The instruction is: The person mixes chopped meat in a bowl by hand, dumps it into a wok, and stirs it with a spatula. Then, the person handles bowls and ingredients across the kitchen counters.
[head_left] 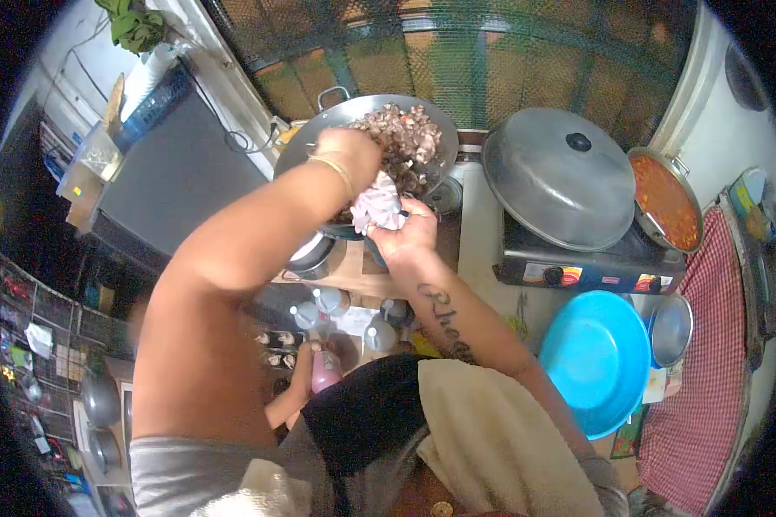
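Note:
A wide metal wok [297,158] holds chopped, brownish-pink pieces of meat [414,138]. My left hand [351,153] is over the wok's left side, closed, with its fingers turned away from view; what it grips is hidden. At the near rim, my right hand [408,231] is closed on a crumpled, pale pink cloth [377,205]. The cloth lies between my two hands, against the wok's edge. A dark bit shows beside my right fingers, too small to name.
Right of the wok, a large domed lid [560,177] covers part of a two-burner stove [526,271], beside a pan of red stew [666,200]. A blue basin [595,366] stands nearer. Below are several bottles [330,300] and another person's hand [297,383] at a pink bottle [326,369].

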`<action>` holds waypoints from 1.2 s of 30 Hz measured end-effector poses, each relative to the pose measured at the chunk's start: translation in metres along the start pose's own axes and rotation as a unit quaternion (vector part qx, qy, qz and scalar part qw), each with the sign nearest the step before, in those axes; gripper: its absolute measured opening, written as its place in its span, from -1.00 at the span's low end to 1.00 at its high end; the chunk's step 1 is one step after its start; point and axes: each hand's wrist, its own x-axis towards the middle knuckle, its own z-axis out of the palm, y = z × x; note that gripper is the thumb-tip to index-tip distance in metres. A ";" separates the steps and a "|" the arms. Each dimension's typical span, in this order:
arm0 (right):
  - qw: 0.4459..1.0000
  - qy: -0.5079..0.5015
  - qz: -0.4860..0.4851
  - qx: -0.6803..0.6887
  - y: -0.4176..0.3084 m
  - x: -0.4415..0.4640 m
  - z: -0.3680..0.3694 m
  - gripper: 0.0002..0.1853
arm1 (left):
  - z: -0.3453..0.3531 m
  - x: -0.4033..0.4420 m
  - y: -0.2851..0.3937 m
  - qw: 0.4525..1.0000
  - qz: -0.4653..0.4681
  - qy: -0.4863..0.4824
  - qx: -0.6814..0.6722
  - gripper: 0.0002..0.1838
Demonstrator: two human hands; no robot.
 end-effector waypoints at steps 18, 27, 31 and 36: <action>0.733 -0.142 -0.370 -0.553 -0.013 0.023 -0.053 -0.64 | 0.103 -0.082 -0.112 0.860 -0.043 0.073 -0.503 -0.70; 0.510 -0.014 -0.439 -0.740 -0.006 -0.034 -0.020 -0.56 | -0.009 -0.084 -0.052 0.989 0.139 -0.040 0.019 -0.77; 0.679 -0.048 -0.366 -0.634 0.000 0.007 -0.050 -0.52 | 0.021 -0.043 -0.013 0.992 0.101 -0.050 0.065 -0.72; 0.982 -0.111 -0.076 -0.136 0.004 -0.018 -0.012 -0.65 | 0.045 -0.032 -0.037 0.999 0.004 0.045 -0.007 -0.78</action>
